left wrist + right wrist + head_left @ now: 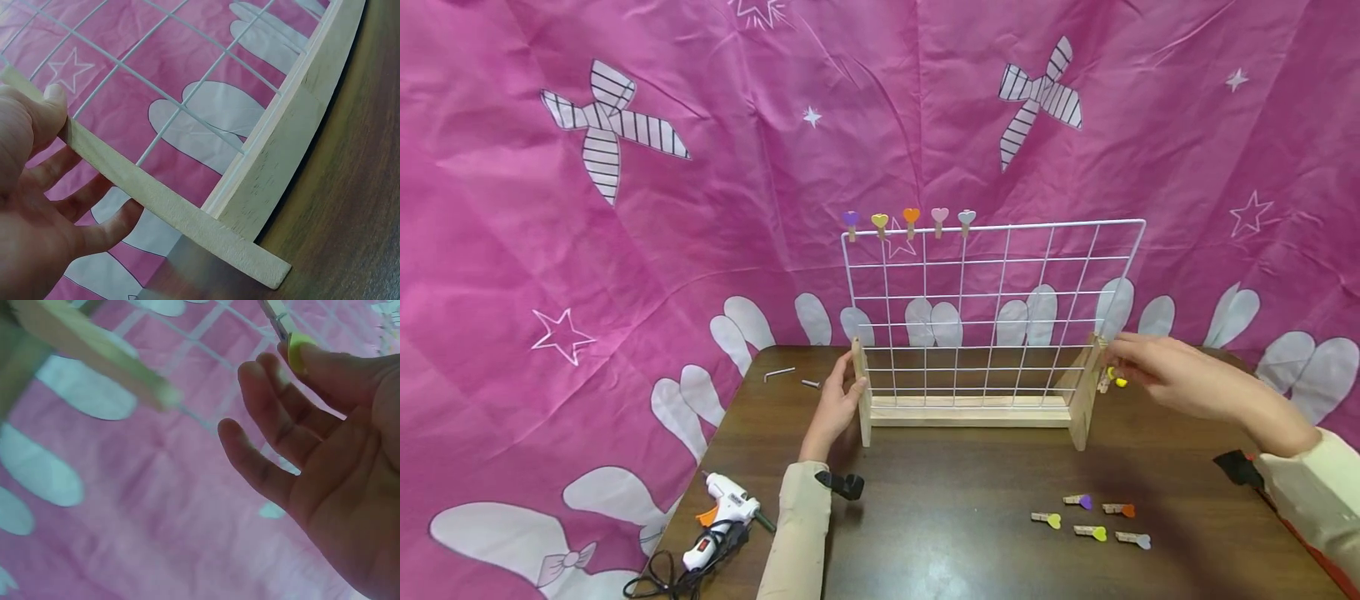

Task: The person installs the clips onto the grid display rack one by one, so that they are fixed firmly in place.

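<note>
A white wire grid panel stands upright in a wooden stand. Several small clothespins with coloured hearts, among them an orange one, line the left part of its top wire. My left hand grips the stand's left wooden post, thumb on one side and fingers on the other. Beside the right post, my right hand pinches a clothespin with a yellow heart between thumb and forefinger. Its other fingers are loosely bent, apart from the grid.
On the brown table, several heart clothespins, one purple, lie at the front right. A white glue gun with a black cord lies front left. Behind it are a hex key and a bolt. Pink cloth hangs behind.
</note>
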